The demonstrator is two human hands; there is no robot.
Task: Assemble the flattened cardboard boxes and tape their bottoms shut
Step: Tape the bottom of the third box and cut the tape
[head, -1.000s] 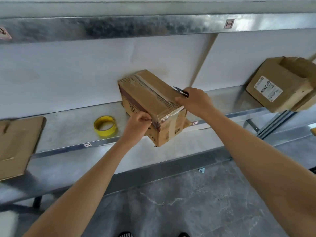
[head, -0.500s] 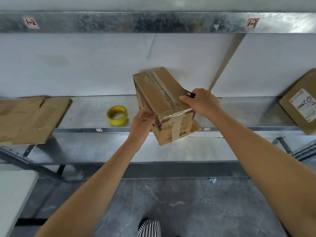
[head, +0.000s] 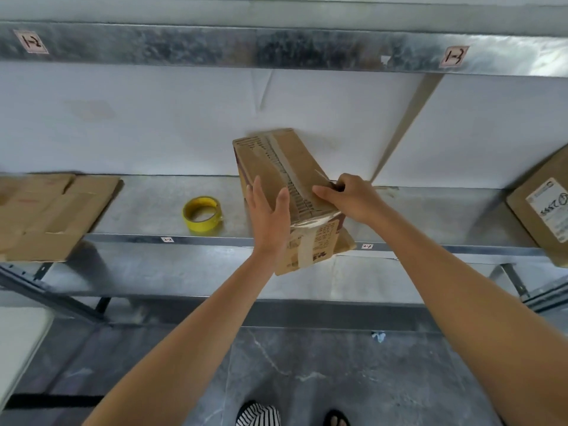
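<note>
Box [head: 276,167] is set at the front edge of the shelf [head: 147,210], overhanging it, taped bottom turned up, probably so the seam is reachable. Its long axis runs away from the person toward the back wall. It is braced by the left hand [head: 267,216], fingers straight and flat on its left side. A blade [head: 322,176] is gripped in the curled right hand [head: 350,198], thumb laid on the tape.

Top beam [head: 276,47]: left tag [head: 30,41] reads "1-2", right tag [head: 454,56] "1-3". Shelf-edge sticker [head: 167,239] looks like "2-2"; other sticker [head: 367,246] I can't read. Middle box [head: 319,241] print and far-right label [head: 550,210]: too blurred.
</note>
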